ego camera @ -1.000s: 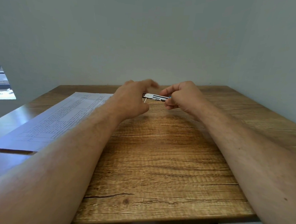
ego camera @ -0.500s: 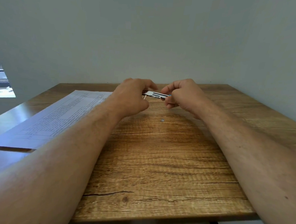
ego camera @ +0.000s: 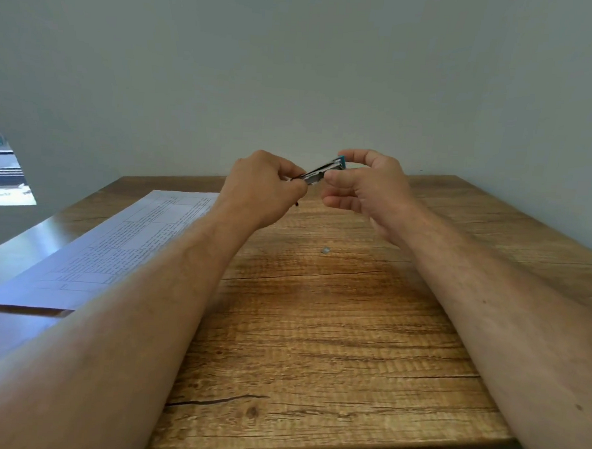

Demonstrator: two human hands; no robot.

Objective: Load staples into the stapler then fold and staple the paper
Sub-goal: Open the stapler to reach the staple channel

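Head view: both hands have lifted the stapler (ego camera: 321, 172) off the far worktop (ego camera: 316, 328), tilted; left hand (ego camera: 260, 184) pinches its near end, right hand (ego camera: 365, 181) grips the blue end. A staple bit (ego camera: 326, 250) now lies below; loading continues, paper (ego camera: 115, 249) untouched left.

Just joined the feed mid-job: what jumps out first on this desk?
Both hands are raised over the far middle of the wooden table: the left hand and right hand hold a small silver-and-blue stapler between them, tilted up to the right. A small grey scrap lies on the wood below, and a printed white paper sheet lies flat at left.
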